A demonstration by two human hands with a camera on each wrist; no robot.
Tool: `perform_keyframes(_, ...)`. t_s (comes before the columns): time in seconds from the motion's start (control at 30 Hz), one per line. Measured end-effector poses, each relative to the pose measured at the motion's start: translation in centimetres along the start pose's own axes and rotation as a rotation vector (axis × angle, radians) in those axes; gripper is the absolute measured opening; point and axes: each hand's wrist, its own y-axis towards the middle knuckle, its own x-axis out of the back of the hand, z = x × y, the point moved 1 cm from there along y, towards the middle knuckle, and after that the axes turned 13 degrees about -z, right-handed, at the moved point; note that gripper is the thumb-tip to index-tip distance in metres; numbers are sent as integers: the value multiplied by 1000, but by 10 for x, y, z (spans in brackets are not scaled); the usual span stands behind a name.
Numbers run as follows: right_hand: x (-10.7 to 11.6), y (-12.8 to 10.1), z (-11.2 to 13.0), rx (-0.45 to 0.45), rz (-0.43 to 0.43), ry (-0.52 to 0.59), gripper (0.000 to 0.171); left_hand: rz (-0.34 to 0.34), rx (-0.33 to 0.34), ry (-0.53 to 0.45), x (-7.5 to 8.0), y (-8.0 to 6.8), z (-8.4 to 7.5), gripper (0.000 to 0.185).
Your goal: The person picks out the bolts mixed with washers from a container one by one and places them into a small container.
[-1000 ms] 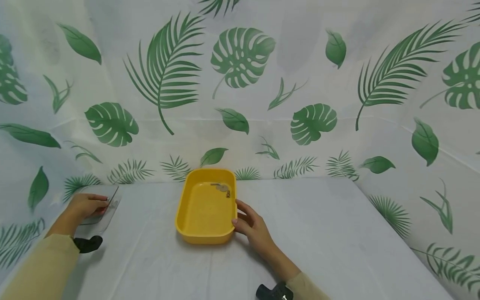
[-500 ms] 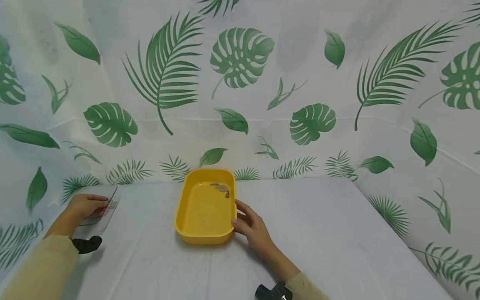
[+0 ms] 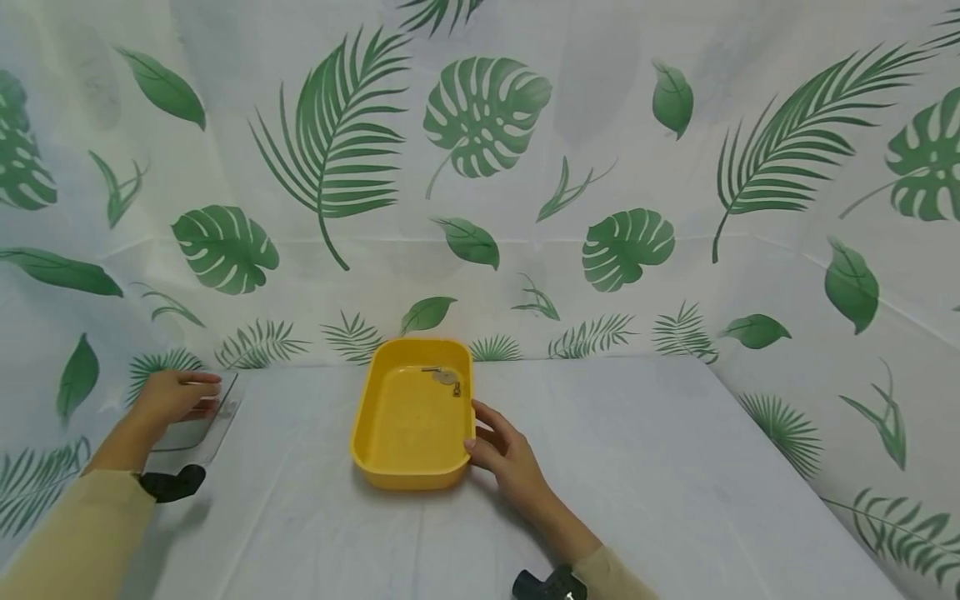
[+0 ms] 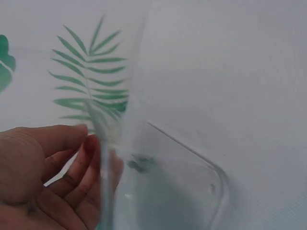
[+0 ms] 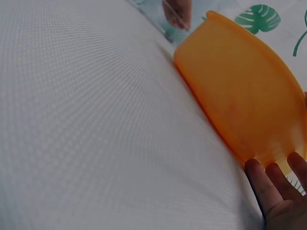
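At the far left, a clear plastic case point(image 3: 213, 433) lies on the white cloth; the left wrist view shows its rounded corner and a thin clear panel point(image 4: 106, 191) standing up from it. My left hand point(image 3: 174, 397) reaches over it with fingers extended and spread a little apart. Its fingertips are right at the panel's edge, and a finger shows through the plastic. In the middle, a yellow tray point(image 3: 408, 477) holds a few small metal pieces point(image 3: 446, 377) near its far right corner. My right hand point(image 3: 517, 471) touches the tray's right wall with its fingertips, fingers loosely bent.
A white cloth point(image 3: 645, 467) covers the table. Behind and at both sides hangs a pale curtain point(image 3: 562, 108) printed with green leaves. Black wrist cameras point(image 3: 551, 583) are strapped to both wrists.
My left hand has risen slightly and its fingers have spread from a closer pinch at the case's edge. The right hand and the tray have stayed in place.
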Motion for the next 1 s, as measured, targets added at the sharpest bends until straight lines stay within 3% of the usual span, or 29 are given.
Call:
perform_keyframes(0.2, 2, 1, 1, 0, -1, 6, 60, 20, -124, 3, 2, -21, -33, 51)
perform_keyframes(0.37, 3, 1, 1, -4, -6, 9, 59, 67, -216, -24, -7, -40, -64, 52)
perform_keyframes(0.47, 3, 0, 0, -7, -10, 14, 59, 98, -268, -53, -17, -53, -86, 50)
perform_keyframes(0.7, 2, -1, 0, -19, -31, 13, 58, 157, -360, -18, -48, -80, -130, 40)
perform_keyframes(1.0, -1, 0, 0, -7, -15, 14, 59, 196, -412, -4, -80, -96, -155, 31)
